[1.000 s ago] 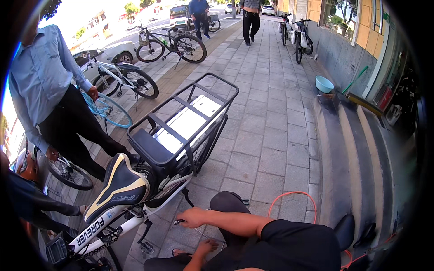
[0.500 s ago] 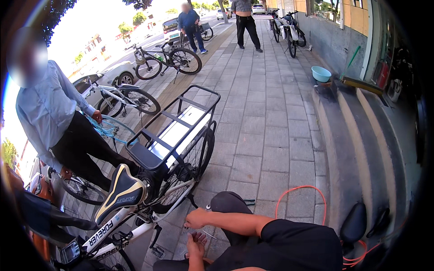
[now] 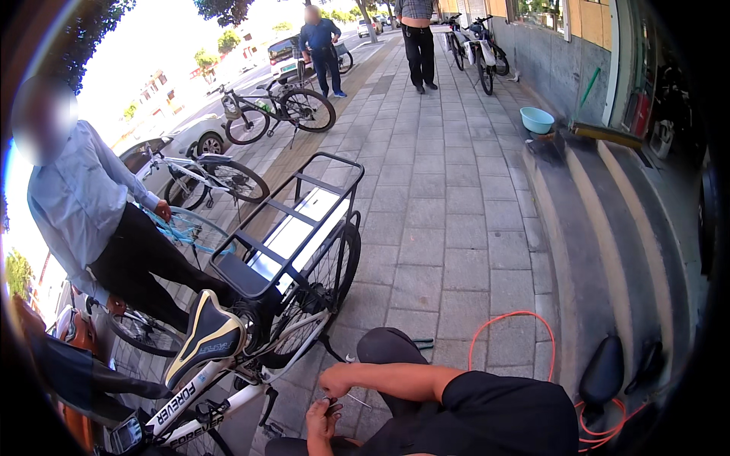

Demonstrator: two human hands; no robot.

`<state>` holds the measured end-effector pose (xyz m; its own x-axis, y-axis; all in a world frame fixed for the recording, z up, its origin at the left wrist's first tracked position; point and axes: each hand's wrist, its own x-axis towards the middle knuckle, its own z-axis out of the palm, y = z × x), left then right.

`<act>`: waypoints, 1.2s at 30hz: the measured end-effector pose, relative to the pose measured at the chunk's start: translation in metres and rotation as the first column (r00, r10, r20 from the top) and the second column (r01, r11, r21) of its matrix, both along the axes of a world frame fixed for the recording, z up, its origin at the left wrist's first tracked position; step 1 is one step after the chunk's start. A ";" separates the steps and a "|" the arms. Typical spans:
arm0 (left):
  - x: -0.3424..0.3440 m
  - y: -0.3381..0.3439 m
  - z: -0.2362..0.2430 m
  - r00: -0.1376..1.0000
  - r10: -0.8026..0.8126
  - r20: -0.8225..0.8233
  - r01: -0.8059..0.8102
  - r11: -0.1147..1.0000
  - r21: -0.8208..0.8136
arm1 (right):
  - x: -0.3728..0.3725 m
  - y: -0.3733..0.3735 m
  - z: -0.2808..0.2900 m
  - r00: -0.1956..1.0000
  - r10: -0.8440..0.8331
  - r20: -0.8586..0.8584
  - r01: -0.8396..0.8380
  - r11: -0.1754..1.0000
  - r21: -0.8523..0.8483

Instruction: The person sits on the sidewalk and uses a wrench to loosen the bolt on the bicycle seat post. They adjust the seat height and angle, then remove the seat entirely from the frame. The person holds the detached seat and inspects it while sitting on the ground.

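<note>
My right hand (image 3: 335,380) and my left hand (image 3: 319,418) are closed close together around a small dark object (image 3: 330,403) too small to name, with a thin metal rod (image 3: 359,400) beside them. Just left of them stands a white bicycle (image 3: 228,395) with a black-and-cream saddle (image 3: 205,342) and a black rear rack (image 3: 327,166) carrying a silver panel. My bent knee (image 3: 380,343) is under my right forearm. Green-handled pliers (image 3: 421,343) lie on the paving beyond it; a wrench-like metal tool shows partly by the knee.
A person (image 3: 91,205) in a light blue shirt stands left of the bicycle, another behind; two (image 3: 321,53) are farther up the pavement (image 3: 433,190). Several parked bicycles (image 3: 280,114) line it. Steps (image 3: 585,228), a basin (image 3: 537,118), an orange hose (image 3: 517,313) and loose saddle (image 3: 601,368) are right.
My left hand has risen to meet my right hand, which has moved slightly down. The view has shifted, and the people up the pavement have changed their stance.
</note>
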<state>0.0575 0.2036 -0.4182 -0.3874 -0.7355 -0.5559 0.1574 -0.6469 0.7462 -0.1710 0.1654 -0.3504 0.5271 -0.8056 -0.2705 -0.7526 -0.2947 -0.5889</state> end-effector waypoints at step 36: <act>-0.003 0.008 -0.020 0.989 -0.019 0.146 0.043 0.986 -0.161 | 0.010 0.002 -0.013 0.997 0.002 -0.072 -0.001 1.000 0.020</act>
<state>0.0543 0.2120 -0.4385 -0.3360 -0.8098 -0.4809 0.0230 -0.5175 0.8554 -0.1608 0.1678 -0.3631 0.5068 -0.7989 -0.3239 -0.7927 -0.2842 -0.5393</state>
